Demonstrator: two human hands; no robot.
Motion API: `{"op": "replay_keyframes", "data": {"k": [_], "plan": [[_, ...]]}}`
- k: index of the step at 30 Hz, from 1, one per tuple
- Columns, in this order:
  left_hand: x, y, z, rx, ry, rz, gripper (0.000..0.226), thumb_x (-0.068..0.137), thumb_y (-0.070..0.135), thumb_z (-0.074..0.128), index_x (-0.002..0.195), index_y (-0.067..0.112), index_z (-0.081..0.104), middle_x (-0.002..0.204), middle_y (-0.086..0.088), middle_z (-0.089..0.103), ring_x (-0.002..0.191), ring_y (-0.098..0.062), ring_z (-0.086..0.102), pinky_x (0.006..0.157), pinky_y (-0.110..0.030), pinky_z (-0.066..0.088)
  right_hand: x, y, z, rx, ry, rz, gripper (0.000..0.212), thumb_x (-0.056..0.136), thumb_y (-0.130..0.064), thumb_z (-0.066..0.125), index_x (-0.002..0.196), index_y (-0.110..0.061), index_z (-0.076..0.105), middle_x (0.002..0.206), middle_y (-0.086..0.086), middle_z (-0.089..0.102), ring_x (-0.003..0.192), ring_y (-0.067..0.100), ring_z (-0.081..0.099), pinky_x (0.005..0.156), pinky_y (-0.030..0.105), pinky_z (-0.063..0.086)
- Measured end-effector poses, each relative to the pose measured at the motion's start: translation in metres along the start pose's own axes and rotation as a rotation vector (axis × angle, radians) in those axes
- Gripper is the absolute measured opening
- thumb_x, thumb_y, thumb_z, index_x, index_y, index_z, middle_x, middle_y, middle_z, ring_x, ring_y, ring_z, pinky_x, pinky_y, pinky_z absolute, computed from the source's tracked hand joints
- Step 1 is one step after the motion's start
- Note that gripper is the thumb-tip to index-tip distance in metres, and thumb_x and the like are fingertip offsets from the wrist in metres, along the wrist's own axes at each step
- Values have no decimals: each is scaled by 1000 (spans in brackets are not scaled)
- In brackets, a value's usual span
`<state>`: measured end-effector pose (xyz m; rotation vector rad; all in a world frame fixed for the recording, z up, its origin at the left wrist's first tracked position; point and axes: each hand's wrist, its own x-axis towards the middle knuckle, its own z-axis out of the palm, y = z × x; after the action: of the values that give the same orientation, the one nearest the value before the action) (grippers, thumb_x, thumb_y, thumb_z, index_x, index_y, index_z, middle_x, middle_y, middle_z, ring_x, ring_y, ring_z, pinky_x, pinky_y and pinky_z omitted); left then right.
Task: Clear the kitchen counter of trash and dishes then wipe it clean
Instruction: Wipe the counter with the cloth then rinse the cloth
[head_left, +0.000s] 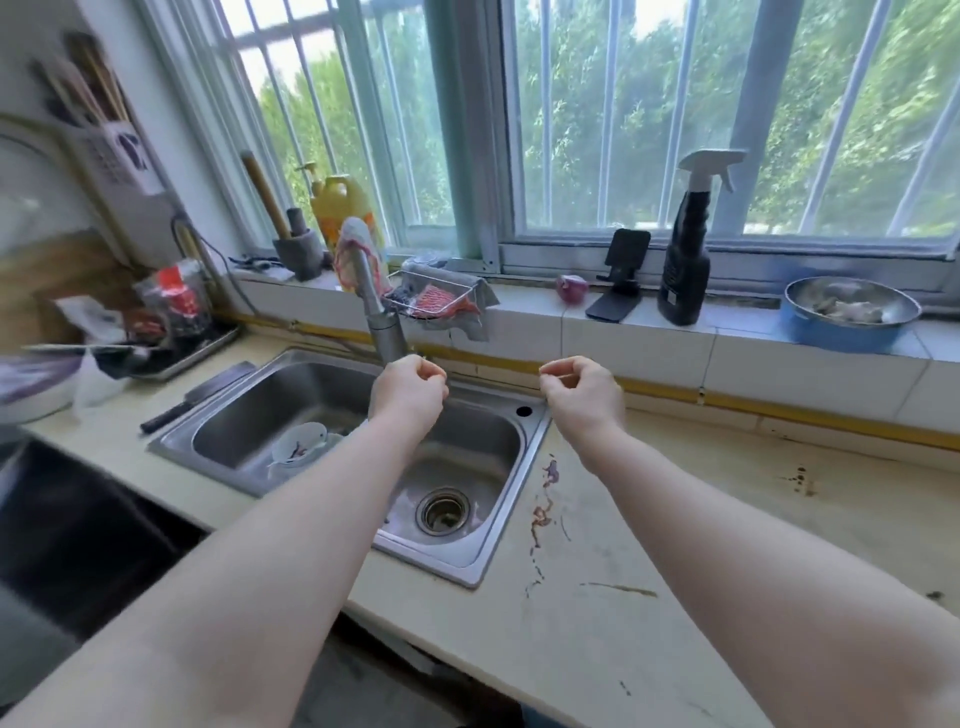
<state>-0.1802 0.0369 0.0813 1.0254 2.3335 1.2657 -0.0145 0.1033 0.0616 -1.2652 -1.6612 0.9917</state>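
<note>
Both my arms reach out over the beige counter (649, 597), which carries reddish and brown stains (543, 514) just right of the sink. My left hand (410, 389) hovers over the steel sink (470, 564), right in front of the faucet (382, 317), with its fingers curled and nothing in them. My right hand (582, 389) hangs above the sink's back right corner, also curled and empty. A white bowl (298, 447) with other dishes lies in the sink's left part. Cloths (441, 299) hang in a wire rack behind the faucet.
On the sill stand a black spray bottle (685, 254), a phone stand (618, 280), a red onion (571, 287), a yellow detergent bottle (337, 208) and a metal bowl (852, 306) in a blue basin. A knife (197, 397) and a cluttered tray (182, 353) lie left of the sink.
</note>
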Motion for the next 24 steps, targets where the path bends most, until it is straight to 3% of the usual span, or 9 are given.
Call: {"op": "replay_keyframes", "data": {"k": [3, 7, 11, 14, 21, 24], "plan": [[26, 16, -21, -21, 91, 18, 19, 95, 18, 54, 78, 24, 61, 84, 1, 70, 88, -24, 68, 85, -41, 58, 22, -29, 12, 24, -40, -65, 11, 92, -23, 58, 99, -20, 66, 95, -4, 65, 92, 16, 62, 86, 33, 54], [70, 24, -53, 34, 181, 57, 6, 94, 23, 56, 96, 23, 62, 103, -5, 69, 93, -26, 65, 84, -41, 58, 48, -54, 33, 41, -68, -42, 8, 91, -23, 60, 95, -22, 67, 98, 0, 69, 91, 17, 64, 86, 36, 56], [116, 30, -81, 92, 221, 77, 15, 94, 24, 53, 108, 22, 57, 112, -6, 64, 102, -30, 61, 89, -38, 53, 68, -80, 57, -112, -164, -73, 9, 89, -19, 61, 88, -27, 64, 95, -4, 68, 93, 16, 64, 85, 33, 56], [153, 34, -96, 135, 227, 100, 26, 94, 19, 52, 120, 21, 54, 118, -4, 64, 107, -29, 59, 83, -32, 46, 82, -106, 82, -138, -164, -118, 14, 88, -16, 60, 83, -29, 63, 96, -6, 69, 95, 15, 65, 87, 34, 55], [226, 23, -111, 254, 0, 228, 45, 94, 16, 44, 137, 30, 44, 130, -9, 58, 115, -31, 55, 100, -39, 46, 101, -132, 143, -69, -80, -109, 26, 89, -12, 60, 73, -32, 60, 87, -9, 65, 93, 15, 65, 86, 34, 56], [241, 11, -105, 100, -108, 308, 47, 97, 8, 46, 139, 29, 43, 125, -8, 59, 105, -23, 57, 81, -29, 48, 103, -120, 157, -98, -12, -38, 26, 86, -14, 63, 68, -32, 62, 87, -10, 67, 91, 14, 66, 85, 33, 56]]}}
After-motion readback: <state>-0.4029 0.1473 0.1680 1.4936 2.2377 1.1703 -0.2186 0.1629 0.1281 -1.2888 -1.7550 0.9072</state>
